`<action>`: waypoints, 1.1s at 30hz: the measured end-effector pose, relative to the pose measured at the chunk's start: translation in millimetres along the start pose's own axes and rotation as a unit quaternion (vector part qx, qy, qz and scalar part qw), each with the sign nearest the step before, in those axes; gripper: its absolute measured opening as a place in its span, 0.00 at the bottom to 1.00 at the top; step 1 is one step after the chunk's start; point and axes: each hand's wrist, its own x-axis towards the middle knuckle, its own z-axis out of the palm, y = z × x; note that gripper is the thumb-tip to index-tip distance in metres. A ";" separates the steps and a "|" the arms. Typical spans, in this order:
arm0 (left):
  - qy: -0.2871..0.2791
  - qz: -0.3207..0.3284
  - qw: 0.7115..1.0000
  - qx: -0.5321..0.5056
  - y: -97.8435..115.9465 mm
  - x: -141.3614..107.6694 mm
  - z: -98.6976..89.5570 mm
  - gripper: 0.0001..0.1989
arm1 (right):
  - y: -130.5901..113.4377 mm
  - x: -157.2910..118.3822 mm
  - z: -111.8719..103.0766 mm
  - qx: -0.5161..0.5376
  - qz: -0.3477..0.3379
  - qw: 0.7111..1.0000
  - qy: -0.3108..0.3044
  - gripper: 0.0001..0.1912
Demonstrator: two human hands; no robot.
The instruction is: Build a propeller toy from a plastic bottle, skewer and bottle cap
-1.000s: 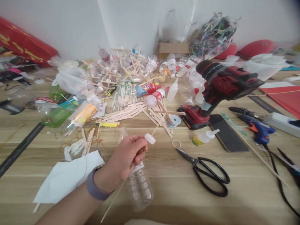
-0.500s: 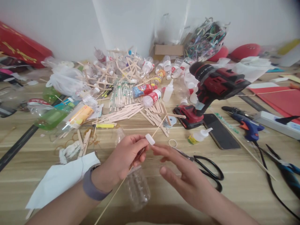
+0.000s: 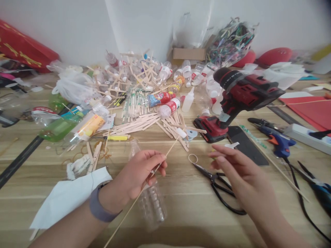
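My left hand [image 3: 148, 167] pinches a thin wooden stick [image 3: 124, 217] that slants from the lower edge up toward a wooden crosspiece [image 3: 195, 129]. A small white piece [image 3: 181, 132] sits near the stick's upper end. Beneath that hand lies a clear plastic bottle [image 3: 152, 206]. My right hand [image 3: 232, 168] is over the table at the right, thumb and fingers apart, in front of a small glue bottle [image 3: 232, 145] that it partly covers. Black-handled scissors [image 3: 212, 177] lie between the hands, near a pale ring [image 3: 192, 158].
A red drill [image 3: 240, 93] stands behind my right hand, with a phone [image 3: 245, 146] and blue glue gun [image 3: 279, 137] nearby. Wooden sticks [image 3: 137, 125] and plastic bottles [image 3: 169, 108] are heaped at the back. White paper [image 3: 67, 199] lies left.
The white piece has shifted up along the stick, away from my left hand. My right hand has moved right, away from the stick and toward the small glue bottle.
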 end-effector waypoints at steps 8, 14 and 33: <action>0.048 0.060 0.997 -0.004 21.9 -6.7 -8.5 0.10 | 2.1 -9.3 18.3 -0.119 -0.071 0.979 -0.152 0.08; 0.109 0.142 0.982 0.055 30.0 -6.4 -21.0 0.10 | -26.2 -3.7 76.6 -0.016 -0.132 0.948 -0.290 0.16; 0.251 0.332 0.907 0.064 61.2 11.5 -38.0 0.12 | -49.2 14.4 127.2 0.049 -0.196 0.940 -0.276 0.07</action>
